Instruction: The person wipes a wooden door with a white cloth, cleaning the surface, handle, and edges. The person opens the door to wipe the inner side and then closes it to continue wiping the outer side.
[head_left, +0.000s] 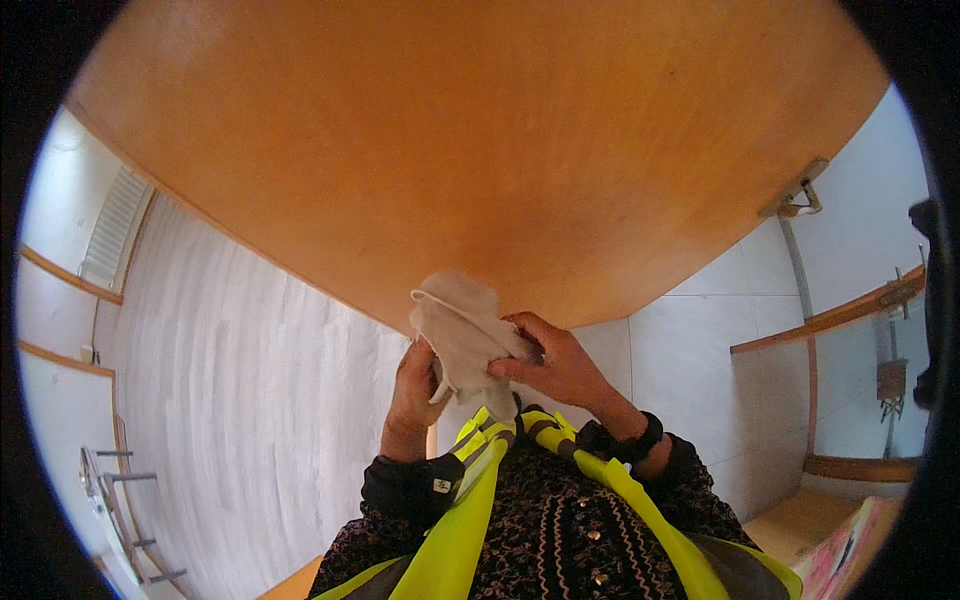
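A crumpled off-white cloth (469, 330) is held in front of my chest, between both hands. My left hand (417, 386) grips its lower left side, with the fingers partly hidden behind the fabric. On the other side, my right hand (551, 360) pinches the cloth's right edge between thumb and fingers. Part of the cloth hangs down between my wrists. Close in front of me stands a large orange-brown wooden door (480, 165), just beyond the top of the cloth. Its metal lever handle (802, 199) is at the right edge.
Left of the door lies grey wood-look flooring (277, 390), with a white radiator (116, 229) at the far wall. A metal rack (112, 510) stands at lower left. Pale floor tiles (675, 375) and a wood-framed glass panel (862, 382) are on the right.
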